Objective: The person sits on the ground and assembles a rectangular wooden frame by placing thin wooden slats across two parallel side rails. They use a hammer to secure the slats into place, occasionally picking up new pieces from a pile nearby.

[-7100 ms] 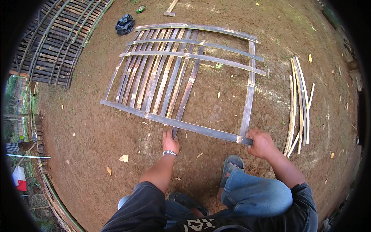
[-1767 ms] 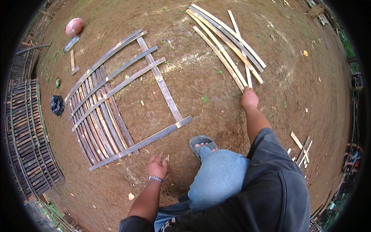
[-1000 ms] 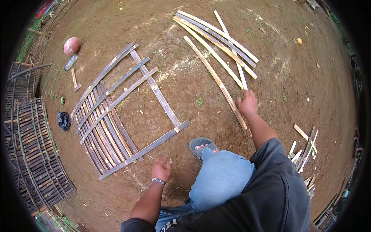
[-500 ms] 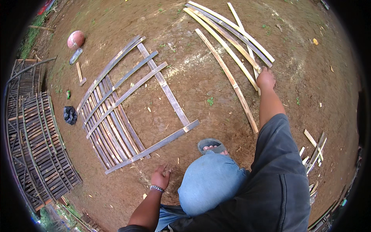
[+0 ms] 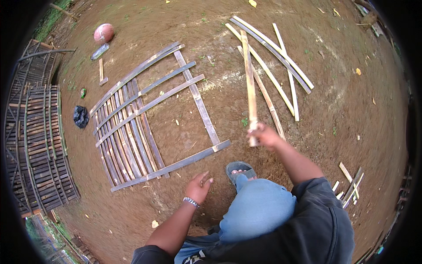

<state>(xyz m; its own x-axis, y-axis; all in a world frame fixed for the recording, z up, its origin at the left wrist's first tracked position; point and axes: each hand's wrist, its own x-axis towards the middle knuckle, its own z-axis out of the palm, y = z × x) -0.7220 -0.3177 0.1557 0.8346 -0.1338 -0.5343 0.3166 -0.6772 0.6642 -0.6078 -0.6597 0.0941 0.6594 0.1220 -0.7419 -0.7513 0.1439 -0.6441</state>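
My right hand (image 5: 263,134) is closed round the near end of a long pale bamboo slat (image 5: 249,79), lifted off the ground and pointing away from me. Below it lies another slat (image 5: 271,108), partly covered by the raised one. To the left, a flat lattice of bamboo slats (image 5: 176,167) rests on the dirt, its left part closely filled and its right part a wide gap bounded by a crosspiece (image 5: 196,97). Near the lattice's front rail hovers my left hand (image 5: 199,188), fingers apart and holding nothing.
Several loose slats (image 5: 290,66) lie crossed at the far right. Short offcuts (image 5: 350,185) are scattered at right. Along the left stand slatted bamboo structures (image 5: 41,145), with a black plastic bag (image 5: 81,116), a hammer (image 5: 102,72), a bottle (image 5: 100,51) and a reddish ball (image 5: 103,33) nearby.
My right hand has taken a slat from the loose group and brought it left and nearer to me. My left hand has moved slightly right. The view has shifted a little.
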